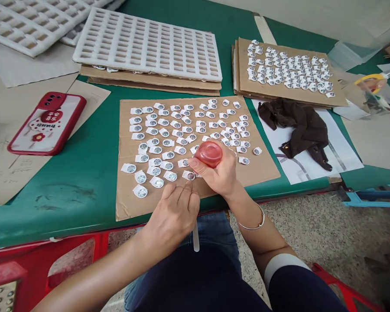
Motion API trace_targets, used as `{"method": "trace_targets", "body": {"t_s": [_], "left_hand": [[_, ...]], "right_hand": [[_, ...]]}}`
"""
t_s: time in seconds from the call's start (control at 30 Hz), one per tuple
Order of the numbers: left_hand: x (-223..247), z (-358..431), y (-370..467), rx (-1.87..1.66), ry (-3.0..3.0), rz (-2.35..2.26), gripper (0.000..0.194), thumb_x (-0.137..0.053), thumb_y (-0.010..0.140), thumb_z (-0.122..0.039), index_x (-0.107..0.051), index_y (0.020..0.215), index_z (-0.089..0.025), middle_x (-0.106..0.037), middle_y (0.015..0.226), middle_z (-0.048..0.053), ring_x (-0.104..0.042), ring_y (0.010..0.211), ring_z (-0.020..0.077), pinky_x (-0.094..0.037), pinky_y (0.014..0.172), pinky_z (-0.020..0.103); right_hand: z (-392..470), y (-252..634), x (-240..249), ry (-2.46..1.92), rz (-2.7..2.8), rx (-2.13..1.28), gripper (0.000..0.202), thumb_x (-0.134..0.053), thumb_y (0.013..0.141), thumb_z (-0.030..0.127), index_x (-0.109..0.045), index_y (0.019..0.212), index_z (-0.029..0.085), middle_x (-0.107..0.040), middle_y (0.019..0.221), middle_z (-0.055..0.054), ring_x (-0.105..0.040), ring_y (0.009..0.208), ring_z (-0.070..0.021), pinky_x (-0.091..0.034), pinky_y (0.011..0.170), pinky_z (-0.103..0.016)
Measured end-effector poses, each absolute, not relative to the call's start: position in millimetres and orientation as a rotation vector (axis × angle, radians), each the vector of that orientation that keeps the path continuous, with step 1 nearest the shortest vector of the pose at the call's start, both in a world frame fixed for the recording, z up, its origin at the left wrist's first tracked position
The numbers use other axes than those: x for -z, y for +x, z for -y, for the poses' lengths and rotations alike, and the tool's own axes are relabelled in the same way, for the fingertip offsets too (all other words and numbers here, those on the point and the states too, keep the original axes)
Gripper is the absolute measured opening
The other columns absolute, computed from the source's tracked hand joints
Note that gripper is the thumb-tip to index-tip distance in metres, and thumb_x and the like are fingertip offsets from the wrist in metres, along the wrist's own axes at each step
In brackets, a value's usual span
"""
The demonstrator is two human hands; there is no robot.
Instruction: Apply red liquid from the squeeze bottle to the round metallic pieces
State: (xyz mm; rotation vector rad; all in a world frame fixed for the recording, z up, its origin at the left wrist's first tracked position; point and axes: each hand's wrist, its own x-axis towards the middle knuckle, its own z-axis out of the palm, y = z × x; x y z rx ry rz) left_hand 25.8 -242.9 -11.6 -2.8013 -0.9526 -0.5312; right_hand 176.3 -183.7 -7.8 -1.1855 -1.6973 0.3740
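Observation:
A brown cardboard sheet [263, 167] lies near the table's front edge, with several small white pieces bearing round silvery discs [140, 191] laid over it in rough columns. My right hand [222, 171] is closed around a red rounded bottle [209, 154], held over the sheet's lower middle. My left hand [178, 208] rests at the sheet's front edge with its fingers curled, fingertips by a piece with a reddish disc [190, 175]. A pale flat handle [196, 238] sticks out below my left hand, from its grip. The bottle's tip is hidden.
White grid trays [149, 43] sit on cardboard at the back left. A red-cased phone [47, 123] lies left. Another filled cardboard sheet [243, 86] stands back right, near dark cloth [299, 125] on white paper [347, 151]. Yellow-handled scissors [370, 82] are far right.

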Motion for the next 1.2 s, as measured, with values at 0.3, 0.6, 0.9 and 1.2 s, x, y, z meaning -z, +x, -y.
{"method": "trace_targets", "body": {"t_s": [0.3, 0.6, 0.9, 1.2], "left_hand": [[-1, 235, 24, 0.568, -2.935, 0.967, 0.019, -0.039, 0.079, 0.001, -0.055, 0.074, -0.007, -0.058, 0.069, 0.012, -0.054, 0.066, 0.0216, -0.042, 0.062, 0.037], [-13, 191, 2, 0.623, -3.381, 1.443, 0.018, -0.043, 0.084, -0.014, -0.060, 0.079, -0.015, -0.060, 0.069, 0.003, -0.053, 0.064, 0.0148, -0.040, 0.060, 0.027], [-14, 165, -8, 0.652, -3.541, 1.960, 0.020, -0.052, 0.082, -0.034, -0.063, 0.079, -0.017, -0.064, 0.074, 0.001, -0.055, 0.067, 0.0132, -0.040, 0.058, 0.023], [-5, 166, -10, 0.787, -3.583, 1.990, 0.022, -0.053, 0.081, -0.036, -0.063, 0.081, -0.017, -0.064, 0.074, 0.002, -0.056, 0.069, 0.0145, -0.041, 0.059, 0.024]], "right_hand": [[184, 174, 8, -1.196, 1.711, -0.375, 0.027, -0.069, 0.068, 0.040, -0.053, 0.078, 0.020, -0.058, 0.068, 0.003, -0.055, 0.062, -0.0101, -0.049, 0.061, -0.027], [205, 191, 3, -1.041, 1.334, -0.674, 0.028, -0.059, 0.075, 0.041, -0.049, 0.094, 0.022, -0.054, 0.077, 0.001, -0.058, 0.058, -0.0111, -0.052, 0.051, -0.028], [227, 187, 32, -1.127, 1.249, -0.343, 0.028, -0.064, 0.068, 0.037, -0.054, 0.089, 0.022, -0.057, 0.078, -0.002, -0.058, 0.071, -0.0166, -0.052, 0.061, -0.035], [230, 183, 32, -1.207, 1.357, -0.241, 0.022, -0.067, 0.069, 0.031, -0.056, 0.084, 0.021, -0.060, 0.074, -0.001, -0.059, 0.070, -0.0168, -0.050, 0.064, -0.035]]}}
